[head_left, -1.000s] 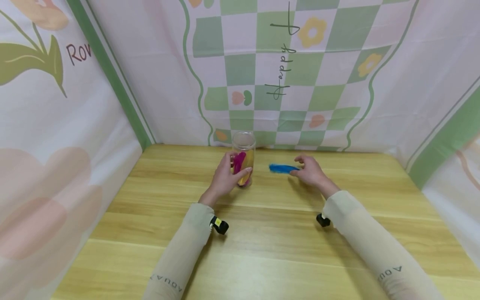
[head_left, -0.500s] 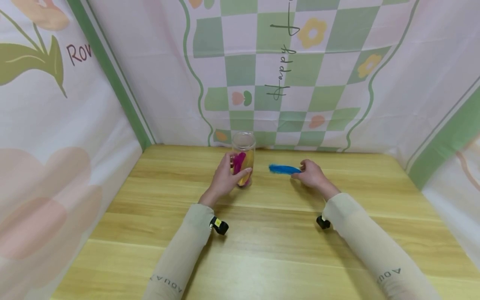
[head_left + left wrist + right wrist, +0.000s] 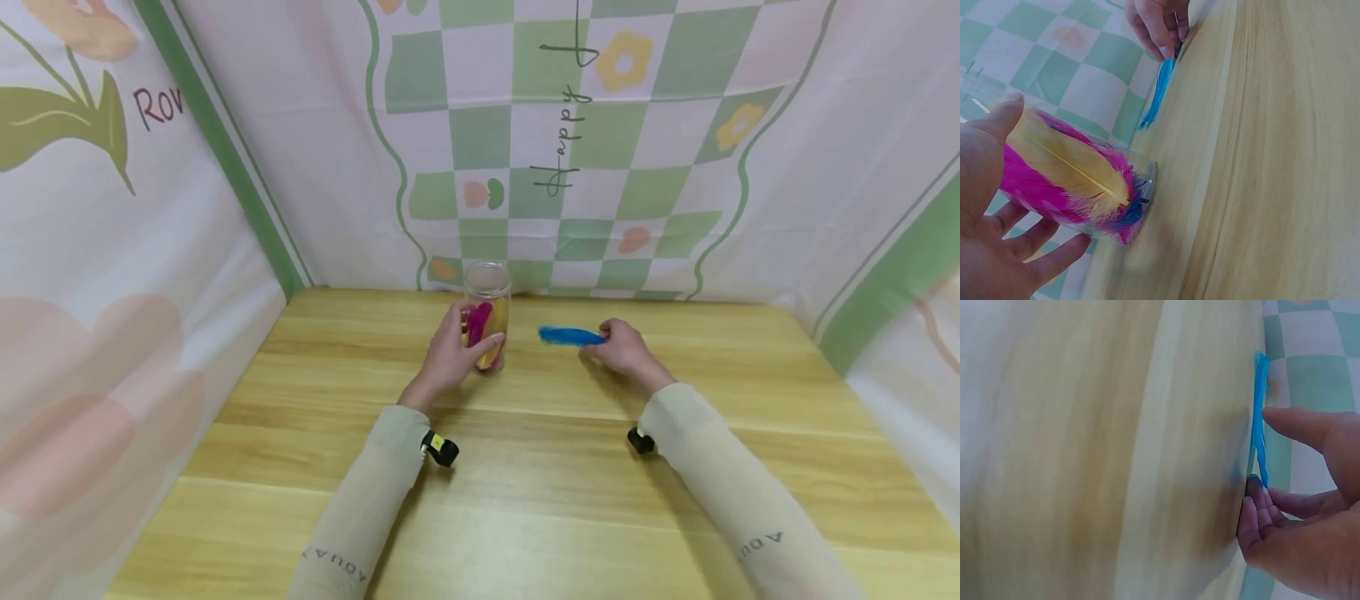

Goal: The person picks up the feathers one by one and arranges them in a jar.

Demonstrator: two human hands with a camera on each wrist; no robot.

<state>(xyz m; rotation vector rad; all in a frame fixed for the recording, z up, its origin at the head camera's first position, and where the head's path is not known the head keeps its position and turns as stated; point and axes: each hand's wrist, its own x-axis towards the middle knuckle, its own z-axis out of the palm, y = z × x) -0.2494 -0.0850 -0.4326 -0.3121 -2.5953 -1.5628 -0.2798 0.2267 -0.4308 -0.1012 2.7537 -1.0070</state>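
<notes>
A clear jar (image 3: 488, 293) stands on the table with magenta, yellow and blue feathers inside. My left hand (image 3: 448, 354) holds it round its side, with the thumb across the front; in the left wrist view the fingers are spread along the jar's wall beside a yellow feather (image 3: 1072, 159). To the right of the jar is a loose blue feather (image 3: 568, 336). My right hand (image 3: 621, 346) pinches its right end, while its frayed end points toward the jar. The left wrist view also has the blue feather (image 3: 1159, 94) hanging from those fingertips.
The wooden table (image 3: 525, 500) carries both hands' work near its back edge. Behind it hangs a green and white checked cloth (image 3: 555, 242), close to the jar. Another printed cloth (image 3: 135, 333) stands along the left side.
The right hand's fingers have closed on the end of the blue feather, and the feather has shifted slightly. The left hand and jar stay in place.
</notes>
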